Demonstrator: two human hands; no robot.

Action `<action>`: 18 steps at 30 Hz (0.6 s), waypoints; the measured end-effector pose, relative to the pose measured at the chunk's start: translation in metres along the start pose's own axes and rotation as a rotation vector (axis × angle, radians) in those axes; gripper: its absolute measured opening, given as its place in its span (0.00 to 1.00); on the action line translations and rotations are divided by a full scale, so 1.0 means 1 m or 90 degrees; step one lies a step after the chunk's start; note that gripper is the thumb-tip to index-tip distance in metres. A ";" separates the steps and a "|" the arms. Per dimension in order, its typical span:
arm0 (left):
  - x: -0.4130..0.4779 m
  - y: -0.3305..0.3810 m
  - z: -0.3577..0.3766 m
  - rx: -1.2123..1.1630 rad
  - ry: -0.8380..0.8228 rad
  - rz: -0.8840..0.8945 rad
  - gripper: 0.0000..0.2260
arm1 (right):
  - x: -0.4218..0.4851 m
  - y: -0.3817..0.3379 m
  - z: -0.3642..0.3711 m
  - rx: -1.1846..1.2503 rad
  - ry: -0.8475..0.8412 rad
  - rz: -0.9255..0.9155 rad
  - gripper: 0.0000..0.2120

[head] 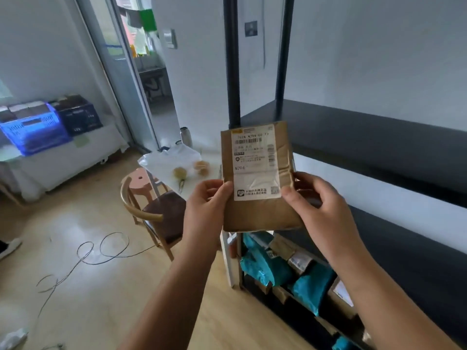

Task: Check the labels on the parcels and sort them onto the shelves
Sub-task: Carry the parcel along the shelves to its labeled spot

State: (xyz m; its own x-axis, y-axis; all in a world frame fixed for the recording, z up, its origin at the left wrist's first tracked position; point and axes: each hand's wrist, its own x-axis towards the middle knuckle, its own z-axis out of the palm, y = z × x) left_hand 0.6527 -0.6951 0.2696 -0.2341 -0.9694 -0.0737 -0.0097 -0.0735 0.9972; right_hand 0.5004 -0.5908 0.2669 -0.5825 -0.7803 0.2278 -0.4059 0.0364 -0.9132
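In front of the black shelving unit [366, 127], at chest height: a flat brown paper parcel [260, 180], upright and facing the camera, held up in both hands. On its upper face, a white shipping label [254, 160] with a barcode and the printed code N294, creased across the lower part. Left hand [206, 205] clamped on the parcel's left edge, thumb pressed to the front, the other fingers hidden behind. Right hand [321, 200] clamped on the right edge, thumb on the lower right corner of the label, fingers curled round the back. Below and behind the parcel, on the bottom shelf, a heap of other parcels [285, 269], teal plastic mailers mixed with brown boxes. Upper shelves to the right, dark and bare where visible. To the left, a wooden chair [156, 215] with a dark seat, a pink stool [140, 179] just behind it, a loose cable [101, 251] on the wooden floor, and a blue crate [35, 132] on a white table by the far wall.
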 end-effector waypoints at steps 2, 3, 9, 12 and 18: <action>0.022 0.016 0.012 -0.020 -0.038 0.029 0.07 | 0.022 -0.009 -0.004 -0.006 0.056 -0.029 0.17; 0.033 0.023 0.019 -0.022 -0.051 0.052 0.07 | 0.033 -0.012 -0.007 -0.001 0.082 -0.044 0.17; 0.092 0.060 0.058 -0.027 -0.090 0.137 0.07 | 0.101 -0.020 -0.019 0.043 0.166 -0.075 0.18; 0.118 0.075 0.076 -0.021 -0.137 0.178 0.08 | 0.132 -0.021 -0.025 0.046 0.187 -0.079 0.17; 0.171 0.095 0.103 0.012 -0.242 0.213 0.14 | 0.183 -0.020 -0.027 0.030 0.190 -0.061 0.20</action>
State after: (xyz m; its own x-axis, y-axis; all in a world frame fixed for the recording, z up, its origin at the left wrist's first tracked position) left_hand 0.5113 -0.8432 0.3524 -0.5647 -0.7850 0.2546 0.1091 0.2348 0.9659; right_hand 0.3827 -0.7172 0.3365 -0.7272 -0.5603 0.3966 -0.4401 -0.0629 -0.8957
